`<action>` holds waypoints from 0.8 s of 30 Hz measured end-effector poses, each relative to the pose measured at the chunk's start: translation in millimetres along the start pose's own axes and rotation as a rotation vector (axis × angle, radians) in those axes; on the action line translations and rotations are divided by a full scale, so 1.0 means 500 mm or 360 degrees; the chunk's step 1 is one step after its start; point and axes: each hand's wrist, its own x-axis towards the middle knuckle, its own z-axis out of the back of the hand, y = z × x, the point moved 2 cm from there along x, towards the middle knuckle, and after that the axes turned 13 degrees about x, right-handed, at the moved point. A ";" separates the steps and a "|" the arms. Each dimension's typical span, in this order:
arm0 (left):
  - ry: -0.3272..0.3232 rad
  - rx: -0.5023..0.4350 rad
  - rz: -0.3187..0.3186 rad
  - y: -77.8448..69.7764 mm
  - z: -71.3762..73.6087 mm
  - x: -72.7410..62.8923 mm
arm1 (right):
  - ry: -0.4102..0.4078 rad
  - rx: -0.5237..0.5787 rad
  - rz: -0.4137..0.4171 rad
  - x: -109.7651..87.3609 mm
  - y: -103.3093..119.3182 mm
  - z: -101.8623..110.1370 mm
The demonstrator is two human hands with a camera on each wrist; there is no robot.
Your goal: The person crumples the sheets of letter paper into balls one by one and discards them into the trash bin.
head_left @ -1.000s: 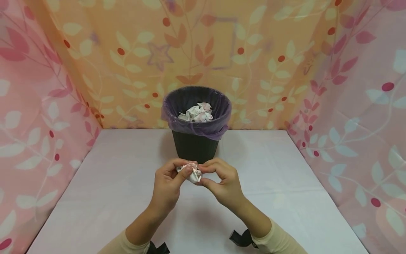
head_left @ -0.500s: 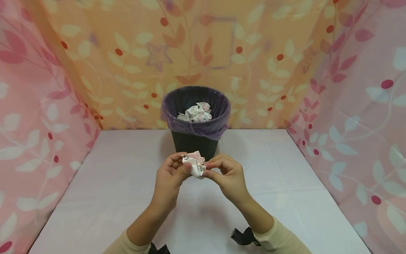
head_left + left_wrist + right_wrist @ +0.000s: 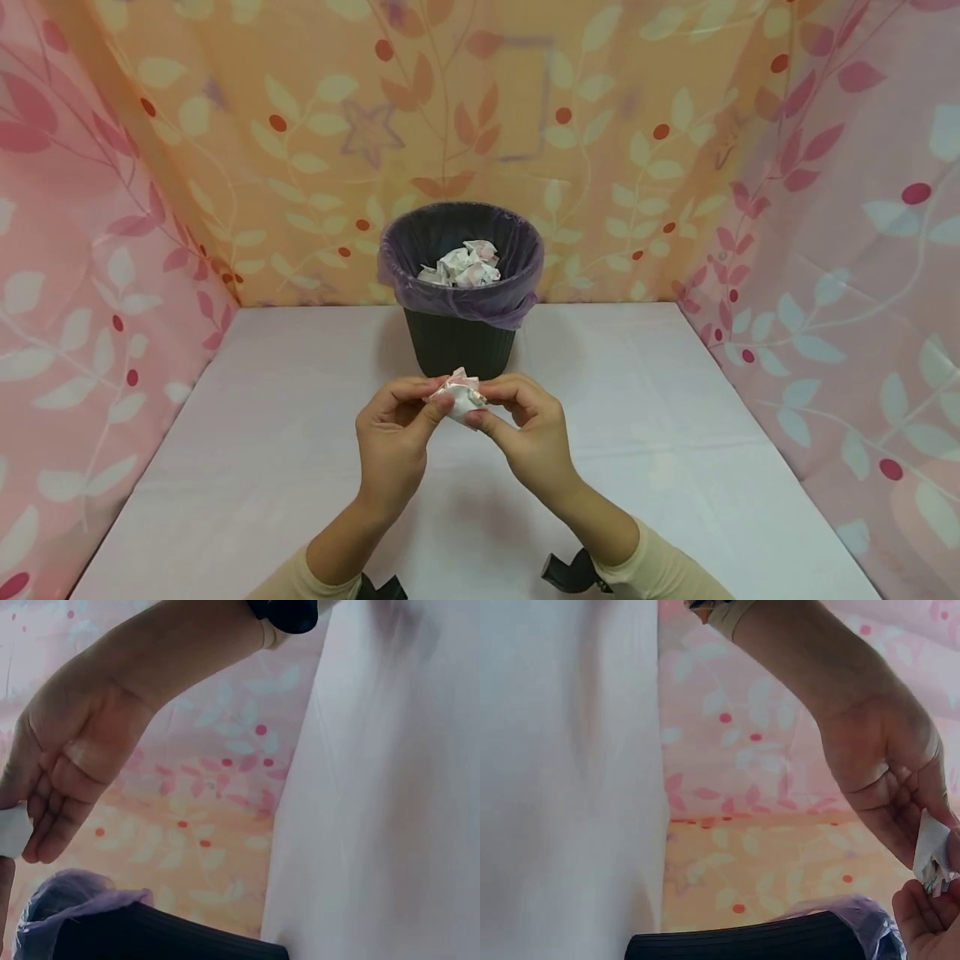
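In the head view a crumpled piece of white and pink paper is held above the table, in front of the trash bin. My left hand pinches its left side between thumb and fingers. From the right, my right hand pinches the same paper. The left wrist view catches the right hand with a white bit of the paper at the edge. In the right wrist view the left hand holds the paper, and fingertips of the other hand meet it from below.
The dark bin is lined with a purple bag folded over its rim. Inside it lie several crumpled papers. A white-covered table spreads beneath, with leaf-patterned curtains at the back and both sides.
The paper has been turned between my fingers and now shows a different face. Both hands rose slightly at half a second ago, then came down again. The bin's contents look the same.
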 end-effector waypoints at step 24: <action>0.0223 0.0152 0.0181 0.014 0.008 0.022 | 0.0023 0.0484 -0.0453 0.016 -0.026 0.023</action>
